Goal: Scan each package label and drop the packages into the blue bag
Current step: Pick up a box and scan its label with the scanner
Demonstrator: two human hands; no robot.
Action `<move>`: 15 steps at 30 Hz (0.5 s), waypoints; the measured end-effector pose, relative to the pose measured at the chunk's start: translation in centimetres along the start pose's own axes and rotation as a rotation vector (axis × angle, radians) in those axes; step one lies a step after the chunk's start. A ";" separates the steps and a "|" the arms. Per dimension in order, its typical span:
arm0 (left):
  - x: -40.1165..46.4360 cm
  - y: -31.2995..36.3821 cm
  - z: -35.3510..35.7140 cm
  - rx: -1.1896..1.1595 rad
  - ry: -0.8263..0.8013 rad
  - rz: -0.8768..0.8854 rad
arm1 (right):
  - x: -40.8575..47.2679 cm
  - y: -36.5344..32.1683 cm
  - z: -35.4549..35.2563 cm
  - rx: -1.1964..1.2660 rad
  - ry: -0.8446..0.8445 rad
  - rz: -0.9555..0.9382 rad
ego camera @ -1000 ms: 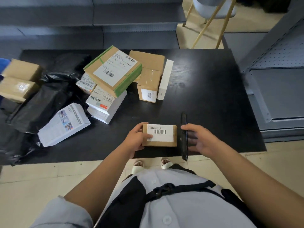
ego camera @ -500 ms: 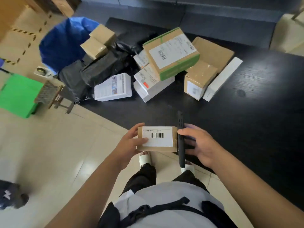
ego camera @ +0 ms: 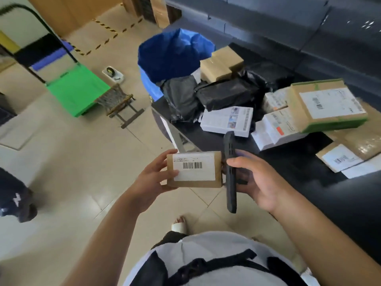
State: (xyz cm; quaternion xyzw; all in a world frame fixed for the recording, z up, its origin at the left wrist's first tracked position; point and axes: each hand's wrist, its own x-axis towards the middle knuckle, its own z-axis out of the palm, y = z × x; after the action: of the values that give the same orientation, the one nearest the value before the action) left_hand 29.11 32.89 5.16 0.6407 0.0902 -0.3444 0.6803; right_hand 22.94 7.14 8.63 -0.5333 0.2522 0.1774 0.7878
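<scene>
— So, where was the small package [ego camera: 194,169] at that moment?

— Off the table, held over the tiled floor [ego camera: 68,172]. The left hand [ego camera: 151,183] gripped its left end, thumb on the top face beside the white barcode label [ego camera: 193,166], fingers wrapped underneath.

— And the right hand [ego camera: 258,183]?

— It clasped a dark phone [ego camera: 230,172] edge-on, standing nearly upright, just beside the package's right edge; whether the two touched I could not tell.

— How close was the blue bag [ego camera: 173,56]?

— It stood open-mouthed at the far left corner of the black table [ego camera: 309,182], well apart from the package. Black poly mailers [ego camera: 208,93] and two brown boxes [ego camera: 221,66] crowded against its rim on the table side.

— Any room on the table?

— The near stretch was bare dark surface. Farther back lay a white box [ego camera: 226,121], a green-edged carton [ego camera: 327,106] stacked on white parcels [ego camera: 276,131], and a labelled brown box [ego camera: 344,158] near the right.

— And the floor?

— Open tile on the left, with a green platform trolley [ego camera: 76,93] and a small folding stool [ego camera: 119,102] standing short of the bag.
</scene>
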 end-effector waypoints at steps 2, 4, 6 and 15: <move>-0.5 0.6 -4.1 -0.031 0.000 0.023 | 1.2 -0.1 4.0 -0.050 -0.013 -0.006; -1.1 1.2 -7.6 -0.056 0.008 0.043 | 2.1 -0.2 7.9 -0.084 -0.012 -0.013; -1.1 1.9 -10.5 -0.062 0.030 0.073 | 2.9 -0.1 11.2 -0.113 0.000 -0.027; 1.6 4.8 -17.2 -0.072 0.091 0.101 | 7.5 -2.2 19.1 -0.173 0.070 -0.053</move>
State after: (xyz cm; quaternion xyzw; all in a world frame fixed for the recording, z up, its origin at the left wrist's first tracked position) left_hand 38.61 48.08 5.31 0.6346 0.1008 -0.2769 0.7145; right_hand 34.18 24.14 11.74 -0.6118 0.2491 0.1589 0.7337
